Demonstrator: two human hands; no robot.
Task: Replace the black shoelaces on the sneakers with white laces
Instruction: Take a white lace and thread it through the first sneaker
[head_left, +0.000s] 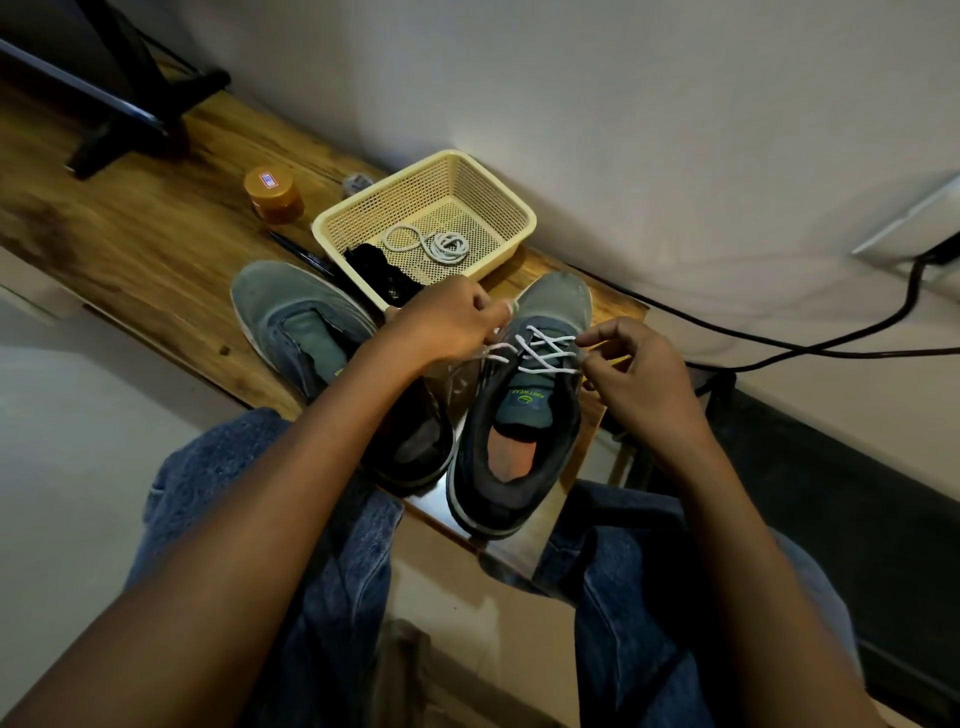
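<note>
Two grey sneakers stand on the wooden table. The right sneaker (524, 415) has a white lace (545, 351) crossed through its lower eyelets. My left hand (447, 322) pinches the lace's left end beside the eyelets. My right hand (634, 374) pinches the lace on the shoe's right side. The left sneaker (291, 317) has no lace, and my left forearm crosses over its heel. In the cream basket (498, 182) behind the shoes lie a coiled white lace (436, 244) and a bundle of black laces (379, 273).
An orange-lidded jar (274, 193) and a dark pen (301, 254) sit left of the basket. A black stand (135, 98) occupies the table's far left. A black cable (779, 343) runs along the wall at right. My knees in jeans are below the table edge.
</note>
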